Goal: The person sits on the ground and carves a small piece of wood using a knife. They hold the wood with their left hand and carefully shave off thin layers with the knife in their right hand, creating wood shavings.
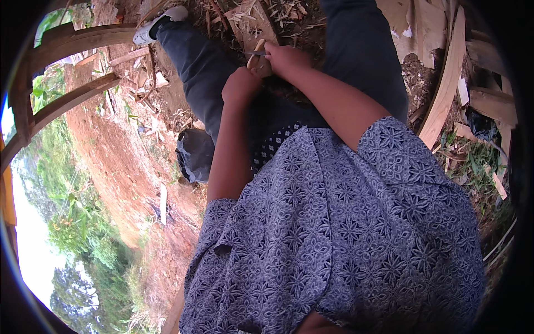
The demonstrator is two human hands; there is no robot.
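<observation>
Between my spread legs, a small pale piece of wood (259, 67) stands out from my left hand (241, 87), whose fingers are closed round its near left side. My right hand (287, 60) is closed on a knife, its handle hidden in the fist. The thin knife blade (253, 53) points left and lies across the upper part of the wood. Both hands are close together, almost touching. Beyond them lies a flat wooden board (253, 22) strewn with shavings.
Dark trousers (194, 72) cover my legs, and a light shoe (161, 25) shows at upper left. A black bag (196, 155) lies beside my left forearm. Curved wooden beams (78, 100) stand at left. Long planks (448, 78) and offcuts lie at right, with wood chips on reddish soil.
</observation>
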